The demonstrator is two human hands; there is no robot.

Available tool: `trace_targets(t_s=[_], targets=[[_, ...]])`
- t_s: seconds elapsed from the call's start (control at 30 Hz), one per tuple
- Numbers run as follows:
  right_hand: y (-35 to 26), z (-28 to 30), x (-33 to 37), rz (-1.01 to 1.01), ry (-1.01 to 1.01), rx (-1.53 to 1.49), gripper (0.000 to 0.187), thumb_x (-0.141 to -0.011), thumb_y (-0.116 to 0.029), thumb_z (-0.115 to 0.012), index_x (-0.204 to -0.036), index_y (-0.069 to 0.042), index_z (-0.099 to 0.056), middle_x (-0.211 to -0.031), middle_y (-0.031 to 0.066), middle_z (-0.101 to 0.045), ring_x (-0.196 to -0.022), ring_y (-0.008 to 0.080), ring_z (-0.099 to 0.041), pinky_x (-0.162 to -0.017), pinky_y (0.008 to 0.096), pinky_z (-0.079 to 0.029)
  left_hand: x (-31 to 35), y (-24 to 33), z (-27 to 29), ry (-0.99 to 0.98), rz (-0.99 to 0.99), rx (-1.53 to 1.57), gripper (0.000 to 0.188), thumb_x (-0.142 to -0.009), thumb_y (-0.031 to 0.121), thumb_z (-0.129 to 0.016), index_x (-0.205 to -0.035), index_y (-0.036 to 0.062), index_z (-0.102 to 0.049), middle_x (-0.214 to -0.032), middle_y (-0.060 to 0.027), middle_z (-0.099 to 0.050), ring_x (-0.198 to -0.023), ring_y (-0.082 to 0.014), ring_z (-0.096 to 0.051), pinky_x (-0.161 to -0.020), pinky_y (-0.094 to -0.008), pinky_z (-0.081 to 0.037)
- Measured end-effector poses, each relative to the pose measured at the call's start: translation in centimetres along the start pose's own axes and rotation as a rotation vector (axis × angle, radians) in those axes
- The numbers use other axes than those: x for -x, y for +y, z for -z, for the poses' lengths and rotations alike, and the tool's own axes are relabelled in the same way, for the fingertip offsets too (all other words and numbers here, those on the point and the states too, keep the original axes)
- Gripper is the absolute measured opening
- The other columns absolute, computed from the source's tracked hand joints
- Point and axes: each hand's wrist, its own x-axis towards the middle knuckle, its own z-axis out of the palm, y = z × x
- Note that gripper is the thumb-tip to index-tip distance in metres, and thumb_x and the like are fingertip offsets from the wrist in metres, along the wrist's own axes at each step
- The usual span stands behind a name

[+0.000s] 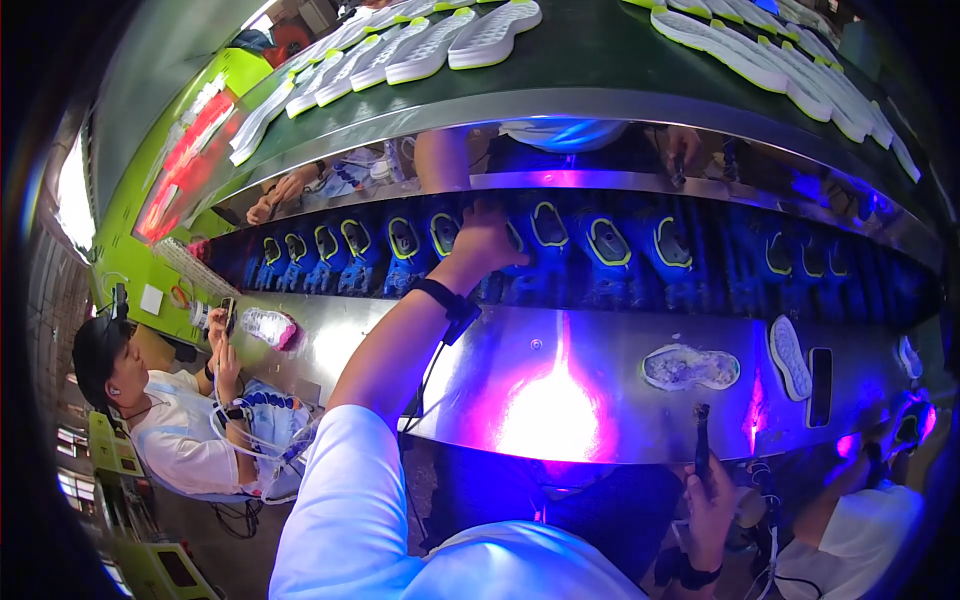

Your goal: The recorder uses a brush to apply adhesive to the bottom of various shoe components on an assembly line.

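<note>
My left arm reaches forward over the steel ledge to a row of blue shoe uppers with yellow-green collars. There my left hand [485, 240] is closed round one blue shoe upper [515, 237], its fingers partly hidden behind the hand. Another blue upper [549, 226] stands just right of it. Low on the right, my right hand [710, 508] grips a dark-handled brush [702, 440], bristles pointing up and away from me. Beyond the brush tip, a whitish sole [690, 368] with a worn, coated look lies on the ledge.
A white sole [790, 358] and a black phone [820, 388] lie on the steel ledge [460, 375] at right. White soles [420, 50] line the green upper belt [580, 60]. A co-worker [180, 420] sits at left; another person's sleeve [860, 535] shows at lower right.
</note>
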Motion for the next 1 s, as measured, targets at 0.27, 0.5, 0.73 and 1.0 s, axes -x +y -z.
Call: trace_targets(t_s=[0.27,0.5,0.73,1.0], targets=[[-0.1,1.0,-0.6,0.021,0.034,0.044,0.051,-0.092,0.007,-0.061,-0.141,0.0,-0.056,-0.102,0.0049,-0.069,-0.072,0.0068,-0.055,-0.063,0.0222,-0.047,-0.9,-0.4,2.2,0.074,0.0,0.009,0.115,-0.05,0.044,-0.091,-0.145,-0.0022,-0.045,-0.146,-0.0357,-0.042,-0.139,-0.052,-0.038,-0.116,-0.055,-0.036],[-1.9,0.1,-1.4,-0.002,-0.004,0.041,0.049,-0.091,0.006,-0.059,-0.14,0.001,-0.058,-0.101,0.0039,-0.069,-0.069,0.0057,-0.053,-0.062,0.021,-0.045,0.5,-1.4,-1.0,0.043,0.076,0.0,0.119,-0.051,0.045,-0.091,-0.149,-0.0012,-0.04,-0.15,-0.0346,-0.038,-0.144,-0.0518,-0.03,-0.118,-0.057,-0.032],[-1.4,-0.1,0.0,0.051,-0.023,0.064,0.048,-0.093,-0.003,-0.064,-0.14,0.0,-0.057,-0.099,0.0037,-0.069,-0.063,0.0045,-0.053,-0.049,0.018,-0.039,-0.6,3.9,-0.2,0.071,-0.081,-0.097,0.109,-0.055,0.047,-0.092,-0.14,-0.003,-0.047,-0.144,-0.0289,-0.044,-0.134,-0.044,-0.043,-0.113,-0.051,-0.04],[-2.3,-1.3,3.2,0.12,0.036,-0.022,0.045,-0.092,-0.002,-0.063,-0.137,0.0,-0.058,-0.099,0.0035,-0.067,-0.061,0.0036,-0.05,-0.047,0.0175,-0.036,0.8,6.7,-2.2,-0.064,-0.006,0.06,0.106,-0.055,0.039,-0.094,-0.139,-0.0033,-0.046,-0.138,-0.0274,-0.046,-0.126,-0.0469,-0.048,-0.108,-0.0507,-0.046]])
